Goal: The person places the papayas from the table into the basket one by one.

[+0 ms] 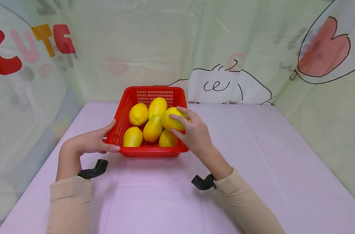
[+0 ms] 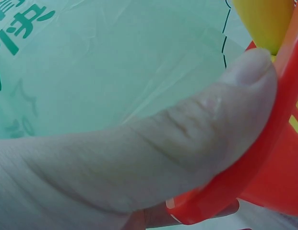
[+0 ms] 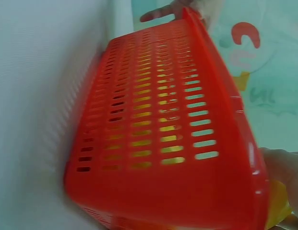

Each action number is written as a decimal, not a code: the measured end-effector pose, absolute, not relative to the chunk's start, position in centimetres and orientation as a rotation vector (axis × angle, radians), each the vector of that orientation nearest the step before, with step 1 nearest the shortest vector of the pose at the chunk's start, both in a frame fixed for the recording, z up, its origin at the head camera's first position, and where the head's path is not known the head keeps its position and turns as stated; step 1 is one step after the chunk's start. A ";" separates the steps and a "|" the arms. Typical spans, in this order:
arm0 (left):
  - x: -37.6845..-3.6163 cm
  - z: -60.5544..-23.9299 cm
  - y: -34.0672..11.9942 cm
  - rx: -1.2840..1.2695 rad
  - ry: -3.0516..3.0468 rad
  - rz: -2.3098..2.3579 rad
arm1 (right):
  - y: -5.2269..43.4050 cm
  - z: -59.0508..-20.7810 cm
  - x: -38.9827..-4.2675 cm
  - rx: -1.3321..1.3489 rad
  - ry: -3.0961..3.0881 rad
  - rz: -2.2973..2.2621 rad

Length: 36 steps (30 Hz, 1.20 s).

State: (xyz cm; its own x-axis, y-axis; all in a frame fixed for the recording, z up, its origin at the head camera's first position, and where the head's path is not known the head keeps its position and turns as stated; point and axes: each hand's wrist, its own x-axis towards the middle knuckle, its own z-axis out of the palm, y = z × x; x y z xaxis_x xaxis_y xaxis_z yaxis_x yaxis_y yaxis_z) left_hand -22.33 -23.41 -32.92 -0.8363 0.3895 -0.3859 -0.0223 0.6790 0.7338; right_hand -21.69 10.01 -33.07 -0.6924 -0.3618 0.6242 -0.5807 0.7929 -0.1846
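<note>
A red slotted basket (image 1: 152,152) stands on the table and holds several yellow oval fruits (image 1: 138,114). My left hand (image 1: 108,139) grips the basket's near left corner, thumb along the front rim and fingers on the left wall. In the left wrist view the thumb (image 2: 196,139) presses on the red rim (image 2: 264,163), under a yellow fruit (image 2: 266,19). My right hand (image 1: 181,125) reaches over the basket's right side, fingers curled round the topmost yellow fruit (image 1: 169,120). The right wrist view shows the basket's slotted wall (image 3: 153,124) close up.
A pink cloth (image 1: 253,162) covers the table. Pale green printed plastic sheets (image 1: 113,48) close it in at the back and on both sides. Black camera mounts (image 1: 93,171) sit at both wrists.
</note>
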 end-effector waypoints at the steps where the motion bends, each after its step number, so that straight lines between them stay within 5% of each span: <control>1: -22.3 -32.9 -23.4 0.285 2.365 1.046 | 9.9 -33.3 -21.8 0.706 -2.401 0.486; 17: -22.3 -33.1 -23.9 0.269 2.370 1.040 | 8.5 -34.2 -21.7 0.981 -2.456 0.353; 36: -22.6 -32.9 -23.4 0.274 2.384 1.018 | 9.4 -34.3 -22.3 0.901 -2.721 0.400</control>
State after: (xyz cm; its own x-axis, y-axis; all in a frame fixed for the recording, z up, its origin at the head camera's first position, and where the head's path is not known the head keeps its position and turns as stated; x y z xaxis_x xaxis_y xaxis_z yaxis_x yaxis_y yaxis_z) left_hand -22.60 -23.39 -32.85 -0.8396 0.3782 -0.3899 -0.0201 0.6956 0.7181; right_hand -22.29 9.40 -34.26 -0.7789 -0.5423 0.3149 -0.6100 0.7717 -0.1800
